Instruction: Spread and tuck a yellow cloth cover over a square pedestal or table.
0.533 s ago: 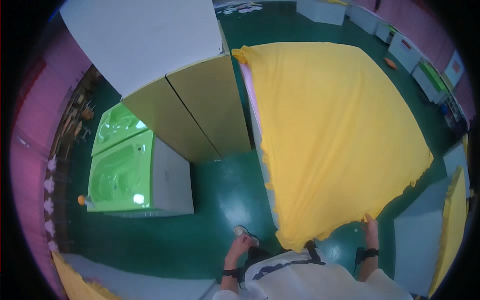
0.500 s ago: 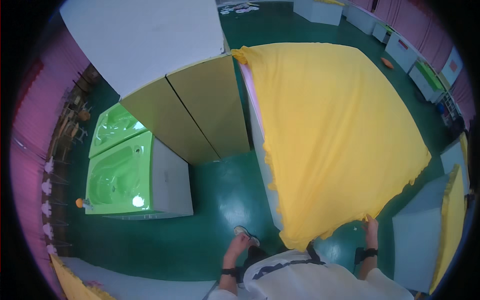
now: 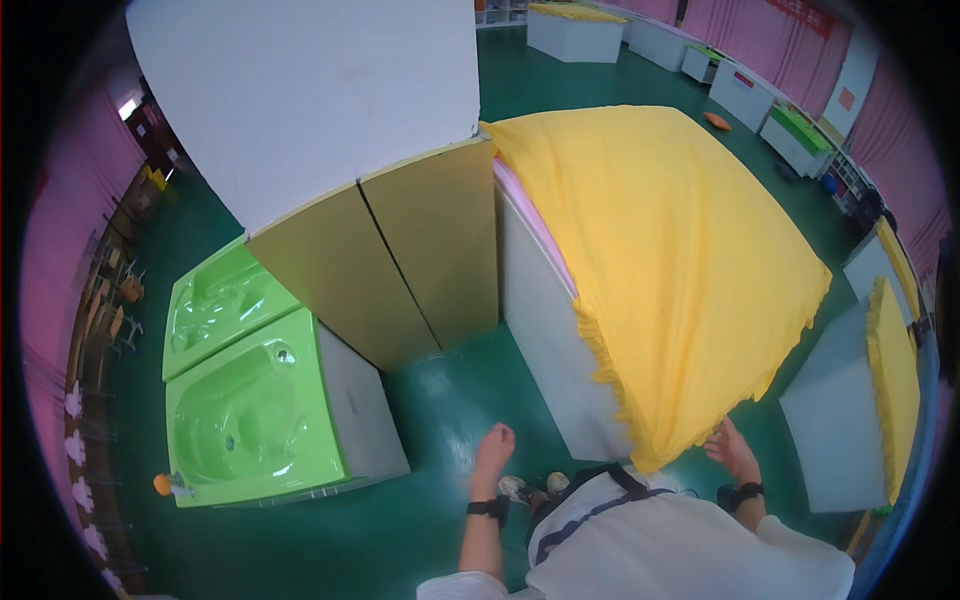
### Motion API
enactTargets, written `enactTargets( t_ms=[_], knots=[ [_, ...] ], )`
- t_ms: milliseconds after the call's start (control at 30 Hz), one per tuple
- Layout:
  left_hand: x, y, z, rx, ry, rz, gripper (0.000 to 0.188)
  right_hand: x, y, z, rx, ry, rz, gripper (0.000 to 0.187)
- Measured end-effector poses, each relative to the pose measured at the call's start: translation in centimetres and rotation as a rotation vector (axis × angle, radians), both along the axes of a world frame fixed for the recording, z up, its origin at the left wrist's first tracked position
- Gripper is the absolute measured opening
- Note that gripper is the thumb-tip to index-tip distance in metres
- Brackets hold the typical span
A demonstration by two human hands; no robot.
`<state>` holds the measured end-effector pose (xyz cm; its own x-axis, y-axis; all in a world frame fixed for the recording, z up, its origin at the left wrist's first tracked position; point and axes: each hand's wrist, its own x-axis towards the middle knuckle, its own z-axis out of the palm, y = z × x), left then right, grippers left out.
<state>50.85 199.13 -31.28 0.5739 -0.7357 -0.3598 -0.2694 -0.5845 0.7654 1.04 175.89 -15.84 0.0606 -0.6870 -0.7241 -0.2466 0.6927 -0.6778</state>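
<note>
A yellow cloth cover [image 3: 680, 260] with a ruffled edge drapes over a pale box-shaped table [image 3: 545, 320] in front of me. Its near corner hangs down by my waist. On the left side the cloth sits askew, and a pink top edge [image 3: 535, 215] shows there. My right hand [image 3: 735, 452] is at the cover's near right edge, fingers apart, with no cloth gripped. Over the floor, left of the table, my left hand [image 3: 495, 448] hangs loosely curled with nothing visible in it.
Two glossy green basins [image 3: 255, 415] on a pale cabinet stand at left. A white pillar [image 3: 310, 90] with tan panels [image 3: 390, 250] rises between them and the table. At right is another pale box [image 3: 840, 400] with a yellow cover. An orange object [image 3: 717, 121] lies on the far floor.
My right hand has let go of the cloth's edge and its fingers have spread. The view has shifted, showing more of the table's left side. My left hand has moved up and forward.
</note>
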Motion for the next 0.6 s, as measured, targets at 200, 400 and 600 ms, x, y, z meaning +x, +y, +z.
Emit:
enactTargets(
  t_ms=[200,400,600],
  knots=[
    [-1.7,-4.1,5.2,-0.177,0.290,-0.075,0.020,6.3,1.2,3.6,-0.075,0.150,-0.063,0.072],
    [-0.2,-4.6,6.2,-0.242,0.335,-0.142,0.020,7.0,-1.3,-0.5,-0.258,0.595,0.121,0.063],
    [3.4,-7.0,8.2,-0.156,0.244,-0.189,0.020,6.1,-2.9,-5.2,-0.426,0.993,0.215,0.086]
  ],
)
